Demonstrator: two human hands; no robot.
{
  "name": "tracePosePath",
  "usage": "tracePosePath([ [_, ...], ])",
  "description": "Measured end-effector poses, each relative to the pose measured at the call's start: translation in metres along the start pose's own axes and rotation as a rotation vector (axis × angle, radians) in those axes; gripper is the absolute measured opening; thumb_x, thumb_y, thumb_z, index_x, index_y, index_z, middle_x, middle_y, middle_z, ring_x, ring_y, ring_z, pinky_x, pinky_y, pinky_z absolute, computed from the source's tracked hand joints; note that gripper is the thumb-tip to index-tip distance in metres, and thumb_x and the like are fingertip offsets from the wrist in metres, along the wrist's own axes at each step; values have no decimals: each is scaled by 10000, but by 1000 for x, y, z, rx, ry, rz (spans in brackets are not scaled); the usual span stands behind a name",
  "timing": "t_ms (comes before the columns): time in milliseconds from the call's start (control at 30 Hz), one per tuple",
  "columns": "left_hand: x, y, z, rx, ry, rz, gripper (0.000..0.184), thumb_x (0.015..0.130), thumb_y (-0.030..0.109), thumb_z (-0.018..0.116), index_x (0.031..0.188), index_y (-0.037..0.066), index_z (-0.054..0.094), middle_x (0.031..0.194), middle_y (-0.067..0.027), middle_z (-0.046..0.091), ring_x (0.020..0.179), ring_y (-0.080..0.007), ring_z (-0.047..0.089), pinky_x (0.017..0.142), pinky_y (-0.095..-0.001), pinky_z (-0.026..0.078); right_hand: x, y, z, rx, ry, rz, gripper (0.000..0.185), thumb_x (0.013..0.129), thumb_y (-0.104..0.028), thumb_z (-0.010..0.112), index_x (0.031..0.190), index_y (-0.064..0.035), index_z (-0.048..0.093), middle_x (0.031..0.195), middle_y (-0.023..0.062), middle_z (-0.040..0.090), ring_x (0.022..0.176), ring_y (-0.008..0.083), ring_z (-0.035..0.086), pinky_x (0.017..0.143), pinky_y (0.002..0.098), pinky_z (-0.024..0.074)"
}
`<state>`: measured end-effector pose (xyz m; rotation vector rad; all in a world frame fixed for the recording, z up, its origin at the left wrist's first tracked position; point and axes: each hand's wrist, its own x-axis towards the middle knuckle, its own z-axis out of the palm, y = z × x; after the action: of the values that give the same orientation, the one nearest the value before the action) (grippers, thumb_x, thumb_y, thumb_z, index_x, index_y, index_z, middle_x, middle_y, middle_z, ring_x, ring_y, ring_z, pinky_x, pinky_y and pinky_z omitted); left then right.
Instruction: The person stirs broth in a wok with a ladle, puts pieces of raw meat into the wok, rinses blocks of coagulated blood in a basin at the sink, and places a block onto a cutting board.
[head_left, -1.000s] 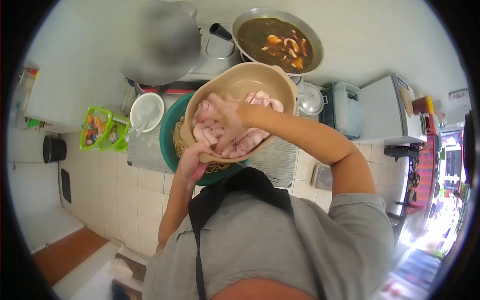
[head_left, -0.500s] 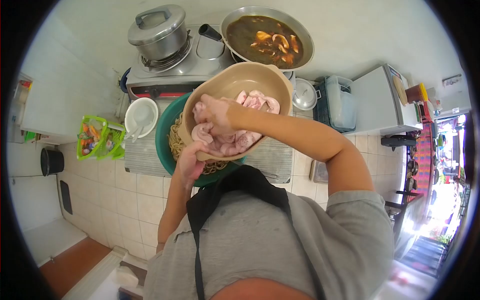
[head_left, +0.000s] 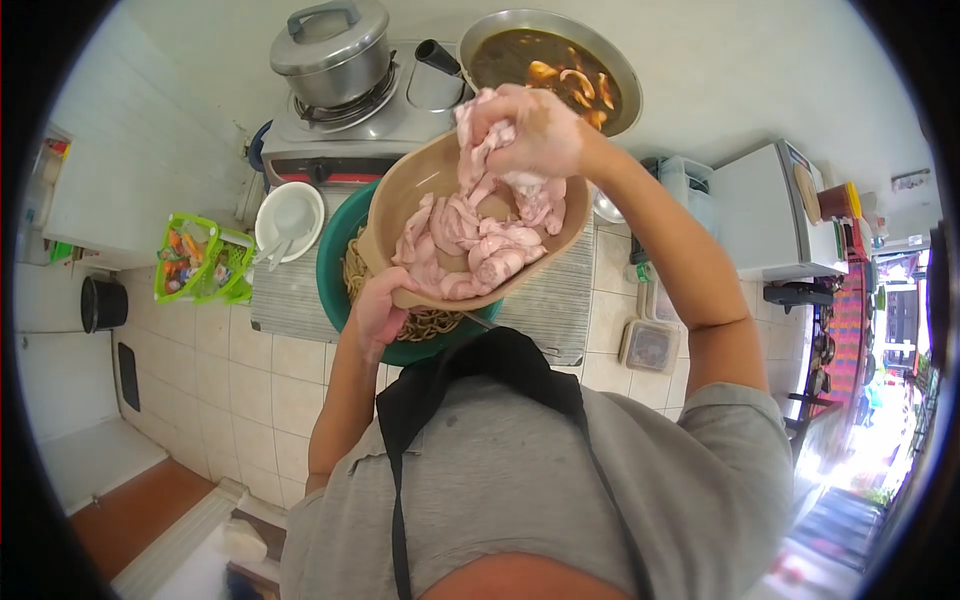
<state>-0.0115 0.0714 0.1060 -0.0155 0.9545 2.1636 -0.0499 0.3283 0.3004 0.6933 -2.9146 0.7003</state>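
Observation:
My left hand (head_left: 382,305) grips the near left rim of a beige oval basin (head_left: 420,180), which is tilted. Pale pink strips of raw intestine (head_left: 465,235) lie in it. Above the basin's far side, my right hand (head_left: 530,135) is closed round a bunch of the same strips, and some hang down from it into the basin. Under the basin stands a green tub (head_left: 345,215) with brownish coiled pieces (head_left: 430,325) in it. Just beyond my right hand is a wide pan (head_left: 630,85) of dark brown liquid with orange-brown pieces floating in it.
A lidded metal pot (head_left: 335,60) sits on the left burner of the gas stove (head_left: 300,145). A white bowl (head_left: 300,205) with a ladle is left of the tub. Green baskets (head_left: 200,260) stand farther left, a plastic container (head_left: 648,347) on the right.
My right hand has risen out of the basin toward the pan, lifting a bunch of raw intestine. My left hand still holds the rim, and the view has shifted slightly.

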Motion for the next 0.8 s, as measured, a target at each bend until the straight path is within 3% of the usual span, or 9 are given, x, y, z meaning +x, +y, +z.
tracePosePath([
  [67,2,-1,-3,-15,-29,7,516,759,27,520,1273,0,488,1194,-124,583,1059,-254,610,859,-395,536,0,-2,-8,65,65,124,238,624,-179,715,858,-151,684,917,85,571,869,268,592,803,345,483],
  [233,0,3,11,-80,-25,57,515,757,0,507,1272,-16,477,1190,-135,582,1045,-263,614,851,-388,541,2,12,-12,121,86,90,216,657,-140,715,865,-96,675,929,59,639,873,187,620,790,290,484],
  [433,1,6,6,-121,-39,68,547,751,-24,501,1296,-19,451,1225,-129,560,1067,-268,602,880,-388,525,21,4,-81,488,138,217,294,652,-232,754,908,-102,692,862,56,679,799,160,644,740,296,531],
  [500,4,7,5,-116,-51,79,529,758,-18,509,1285,-10,467,1224,-117,564,1075,-263,596,898,-376,513,30,-22,-114,200,186,373,351,860,-185,643,1150,1,576,1051,159,637,1008,254,619,905,403,515],
  [533,4,7,5,-114,-42,80,550,752,-27,500,1300,-17,449,1241,-127,550,1098,-266,583,907,-386,509,33,-26,-124,196,186,370,351,860,-185,643,1150,1,576,1051,159,637,1008,254,619,905,403,515],
  [633,3,7,3,-125,-36,89,573,745,-40,491,1315,-22,432,1256,-131,539,1115,-264,573,924,-386,500,47,-24,-147,187,300,328,355,843,-159,650,1121,41,554,976,167,651,959,247,645,856,374,546],
  [700,4,8,1,-137,-38,95,574,745,-46,491,1315,-19,434,1254,-126,542,1109,-258,575,930,-376,495,56,-25,-158,379,387,260,348,832,-142,651,1084,67,534,947,186,646,848,239,674,688,306,591],
  [733,5,6,-3,-139,-30,84,583,741,-52,491,1320,-17,429,1263,-123,536,1121,-255,568,939,-373,488,56,-33,-163,377,386,256,348,832,-142,651,1084,67,534,947,186,646,848,239,674,688,306,591],
  [800,5,5,-9,-139,-22,75,593,738,-58,491,1326,-16,425,1271,-119,531,1132,-252,561,949,-371,480,54,-49,-170,328,346,277,330,832,-101,632,1085,75,513,948,201,639,746,229,685,520,248,578],
])
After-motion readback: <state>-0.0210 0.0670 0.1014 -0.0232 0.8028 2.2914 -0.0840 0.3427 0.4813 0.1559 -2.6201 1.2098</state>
